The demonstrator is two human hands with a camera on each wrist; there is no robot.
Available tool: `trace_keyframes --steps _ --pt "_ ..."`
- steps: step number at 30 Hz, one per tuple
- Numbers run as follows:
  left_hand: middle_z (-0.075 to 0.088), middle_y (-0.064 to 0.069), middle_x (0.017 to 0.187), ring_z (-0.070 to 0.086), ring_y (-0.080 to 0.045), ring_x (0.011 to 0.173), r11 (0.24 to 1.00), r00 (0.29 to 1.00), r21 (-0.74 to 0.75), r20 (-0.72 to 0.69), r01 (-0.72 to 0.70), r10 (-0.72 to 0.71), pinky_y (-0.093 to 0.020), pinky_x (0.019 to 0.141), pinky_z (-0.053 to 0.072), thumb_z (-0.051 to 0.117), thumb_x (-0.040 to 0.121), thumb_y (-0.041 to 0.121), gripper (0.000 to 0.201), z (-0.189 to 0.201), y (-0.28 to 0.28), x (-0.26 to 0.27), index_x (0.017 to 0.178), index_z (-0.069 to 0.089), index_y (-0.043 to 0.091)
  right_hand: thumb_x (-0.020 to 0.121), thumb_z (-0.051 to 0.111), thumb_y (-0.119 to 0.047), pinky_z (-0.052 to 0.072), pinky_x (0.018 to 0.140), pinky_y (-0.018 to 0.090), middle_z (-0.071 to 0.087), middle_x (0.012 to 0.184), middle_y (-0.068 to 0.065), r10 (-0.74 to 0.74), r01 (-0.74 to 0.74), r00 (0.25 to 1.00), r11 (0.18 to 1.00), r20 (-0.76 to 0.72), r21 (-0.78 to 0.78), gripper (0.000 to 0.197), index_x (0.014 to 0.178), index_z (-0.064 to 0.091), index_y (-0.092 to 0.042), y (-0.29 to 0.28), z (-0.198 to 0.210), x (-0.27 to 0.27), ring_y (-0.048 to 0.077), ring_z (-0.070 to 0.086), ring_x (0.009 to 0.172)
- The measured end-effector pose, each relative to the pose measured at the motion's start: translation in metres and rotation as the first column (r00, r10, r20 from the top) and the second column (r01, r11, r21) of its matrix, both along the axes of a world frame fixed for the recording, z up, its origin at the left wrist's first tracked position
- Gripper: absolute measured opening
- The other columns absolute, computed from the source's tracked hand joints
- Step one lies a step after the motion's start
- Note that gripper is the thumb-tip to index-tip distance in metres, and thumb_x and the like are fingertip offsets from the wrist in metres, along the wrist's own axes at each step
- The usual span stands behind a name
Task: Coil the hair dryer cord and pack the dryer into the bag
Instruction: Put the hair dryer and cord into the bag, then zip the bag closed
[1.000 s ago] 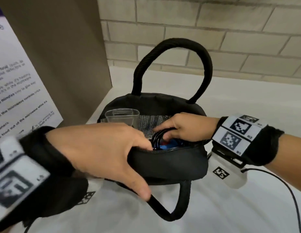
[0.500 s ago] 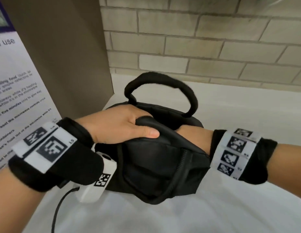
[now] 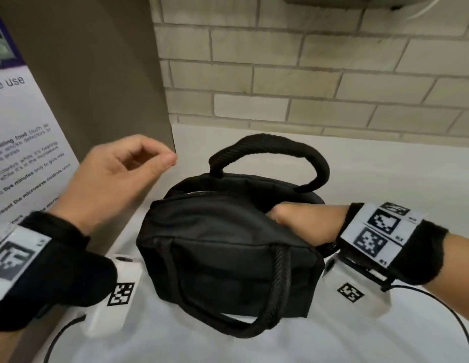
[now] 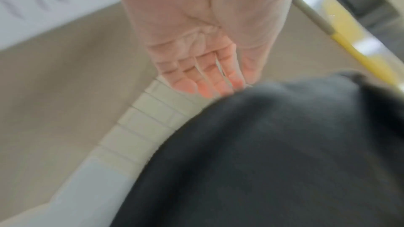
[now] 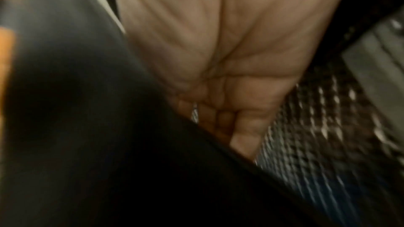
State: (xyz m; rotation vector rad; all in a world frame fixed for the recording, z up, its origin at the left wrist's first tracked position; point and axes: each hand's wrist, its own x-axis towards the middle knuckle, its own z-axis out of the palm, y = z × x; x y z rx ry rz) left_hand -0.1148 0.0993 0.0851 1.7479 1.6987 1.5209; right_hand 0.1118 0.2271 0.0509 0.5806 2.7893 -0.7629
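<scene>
Bag [image 3: 228, 247]: black, on the white counter [image 3: 385, 163]. Right hand [image 3: 304, 224] reaches into its top opening; fingers hidden by fabric, grip state cannot be determined. Left hand [image 3: 115, 179] hovers beside the bag, fingers loosely curled, holding nothing. Dryer not visible.

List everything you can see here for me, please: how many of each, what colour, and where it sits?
bag: one, black, on the white counter, middle, one handle up, one hanging down the front
counter: one, white, under the bag
poster: one, white with purple, far left
panel: one, brown, upright behind the left hand
brick wall: one, pale, at the back
wrist bands: two, black with patterned white tags, one on each wrist
left hand: one, raised left of the bag, fingers loosely curled, holding nothing
right hand: one, tucked into the bag from the right, fingers hidden
</scene>
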Motion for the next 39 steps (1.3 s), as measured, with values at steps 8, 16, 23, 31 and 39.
trace_keyframes --steps 8,16,23,31,39 --pt "0.061 0.016 0.111 0.056 -0.008 0.105 0.881 0.969 -0.447 -0.106 0.152 -0.221 -0.034 0.093 0.048 0.069 0.065 0.019 0.05 -0.019 0.005 -0.025 0.102 0.056 0.049 0.074 0.061 -0.026 0.031 0.074 0.027 0.059 0.095 -0.003 0.335 -0.003 0.91 0.592 -0.244 0.806 0.029 0.101 0.051 -0.027 -0.013 0.024 0.029 0.015 0.042 0.086" --pt "0.063 0.003 0.111 0.06 -0.018 0.101 0.952 0.977 -0.289 -0.153 0.102 -0.151 -0.035 0.086 0.053 0.067 0.074 0.0 0.068 -0.027 0.022 -0.011 0.089 0.053 0.064 0.08 0.04 -0.018 0.031 0.09 0.038 0.039 0.119 0.01 0.16 0.14 0.964 0.375 -0.213 0.916 0.044 0.123 0.044 -0.017 -0.007 -0.003 0.039 0.029 0.041 0.109" --pt "0.067 -0.001 0.115 0.064 -0.012 0.1 0.989 0.99 -0.151 -0.139 0.009 -0.03 -0.035 0.1 0.044 0.063 0.08 0.016 0.046 -0.04 0.03 -0.01 0.098 0.057 0.058 0.061 0.066 -0.015 0.051 0.085 0.051 0.059 0.118 0.022 0.032 0.18 0.972 0.528 -0.231 0.83 0.063 0.119 0.046 -0.007 -0.009 -0.001 0.021 0.038 0.058 0.108" --pt "0.059 0.045 0.077 0.057 0.018 0.08 0.988 0.985 -0.13 -0.159 -0.082 0.061 -0.003 0.081 0.042 0.056 0.08 0.028 0.04 -0.037 0.031 -0.008 0.086 0.054 0.068 0.077 0.044 -0.017 0.057 0.075 0.043 0.063 0.119 0.017 0.077 0.19 0.946 0.652 -0.314 0.734 0.043 0.118 0.055 -0.006 -0.004 0.011 0.016 0.03 0.063 0.105" --pt "0.071 0.005 0.103 0.063 -0.003 0.094 0.981 0.995 -0.174 -0.062 -0.088 0.078 -0.011 0.083 0.045 0.061 0.082 0.015 0.033 -0.042 0.024 -0.009 0.103 0.062 0.041 0.079 0.063 -0.031 0.025 0.104 0.007 0.049 0.126 -0.019 -0.189 0.284 0.811 0.955 -0.553 0.09 0.041 0.119 0.054 -0.028 0.004 0.026 0.028 -0.008 0.041 0.12"
